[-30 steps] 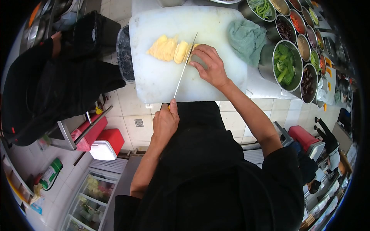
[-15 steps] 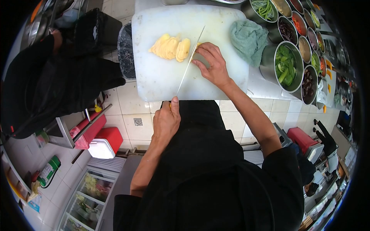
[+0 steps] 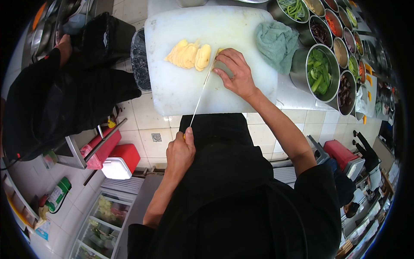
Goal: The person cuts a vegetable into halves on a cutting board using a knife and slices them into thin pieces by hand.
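Observation:
My left hand is wrapped round the handle of a long thin knife. Its blade runs up across the white cutting board, edge-on to me, with its tip beside my right hand. Curled fingers of that hand hold a pale yellow piece, which looks like potato and is mostly hidden under them. To the left of the blade lies a fanned row of pale yellow slices, with a few slices standing slightly apart at its right end.
A green cloth lies at the board's right edge. Beyond it stand several metal pots, one with leafy greens. A black bin is left of the board. Another person in black stands at the left.
My left hand has drawn the knife back toward my body and slightly left, so its tip now sits lower by my right hand. The right hand stays nearly in place.

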A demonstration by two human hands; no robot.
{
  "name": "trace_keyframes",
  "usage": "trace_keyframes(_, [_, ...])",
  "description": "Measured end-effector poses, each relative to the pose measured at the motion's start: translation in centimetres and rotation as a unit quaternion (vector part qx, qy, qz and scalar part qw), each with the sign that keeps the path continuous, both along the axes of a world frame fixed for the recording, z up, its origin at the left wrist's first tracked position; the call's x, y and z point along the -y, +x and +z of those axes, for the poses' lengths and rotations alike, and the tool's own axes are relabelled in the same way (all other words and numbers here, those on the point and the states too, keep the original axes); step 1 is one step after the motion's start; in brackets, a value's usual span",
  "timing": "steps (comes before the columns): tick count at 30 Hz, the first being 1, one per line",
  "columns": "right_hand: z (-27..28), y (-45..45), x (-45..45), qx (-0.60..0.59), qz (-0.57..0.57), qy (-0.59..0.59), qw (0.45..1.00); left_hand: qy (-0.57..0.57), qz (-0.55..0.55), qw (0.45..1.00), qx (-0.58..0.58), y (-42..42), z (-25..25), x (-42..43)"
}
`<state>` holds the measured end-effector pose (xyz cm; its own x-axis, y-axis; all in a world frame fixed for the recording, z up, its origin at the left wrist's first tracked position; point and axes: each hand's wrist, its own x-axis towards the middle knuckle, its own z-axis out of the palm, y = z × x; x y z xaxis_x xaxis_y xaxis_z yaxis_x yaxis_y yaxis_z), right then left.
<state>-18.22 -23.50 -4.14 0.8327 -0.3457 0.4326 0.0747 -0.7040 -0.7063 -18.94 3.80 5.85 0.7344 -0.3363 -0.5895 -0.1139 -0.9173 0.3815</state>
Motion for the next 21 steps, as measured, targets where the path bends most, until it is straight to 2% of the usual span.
trace_keyframes(4, [-0.1, -0.1, -0.2, 0.002, -0.004, -0.003, 1.0, -0.04, -0.012, 0.998, 0.046, 1.4, -3.1, 2.4])
trace_keyframes(13, [-0.1, -0.1, 0.1, 0.011, -0.003, -0.019, 1.0, -0.077, 0.035, 0.996, 0.01, 2.3, -1.3, 3.3])
trace_keyframes(21, [0.0, 0.0, -0.1, 0.005, -0.002, -0.013, 1.0, -0.072, 0.017, 0.997, 0.011, 2.1, -1.0, 3.6])
